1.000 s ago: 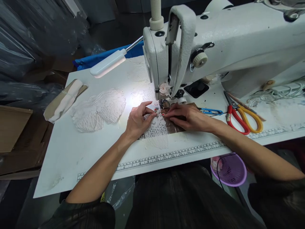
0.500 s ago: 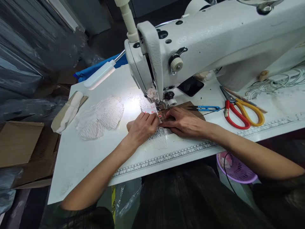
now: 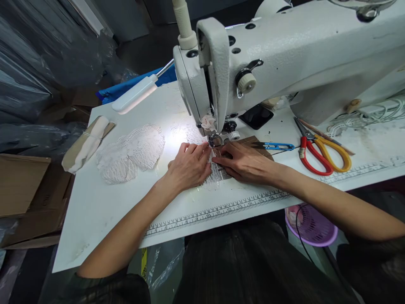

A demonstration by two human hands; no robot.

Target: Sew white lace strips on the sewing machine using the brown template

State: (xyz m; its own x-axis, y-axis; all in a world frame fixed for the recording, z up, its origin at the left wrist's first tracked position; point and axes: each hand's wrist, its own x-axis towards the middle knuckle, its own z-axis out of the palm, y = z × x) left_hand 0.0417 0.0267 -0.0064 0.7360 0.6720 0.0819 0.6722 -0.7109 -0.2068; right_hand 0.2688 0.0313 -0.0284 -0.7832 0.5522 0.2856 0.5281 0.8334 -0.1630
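Note:
A piece of white lace lies on the bed of a white sewing machine, partly under the presser foot. My left hand rests on the lace, fingers bent and pressed together around its left part. Just right of the needle area, my right hand pinches the lace edge between thumb and forefinger; the fingertips are partly hidden by the machine head. Under my right hand lies a brown plate. Blue thread snips lie beyond that hand.
Scalloped lace pieces lie at left, near a tied white bundle. Red-and-yellow scissors and a dark phone are at right. A lamp lights the needle area. A purple basket stands below the table edge.
My left hand has flattened over the lace, covering the red-marked part that showed beside the needle. The lace shows less below the hands. The view has shifted slightly.

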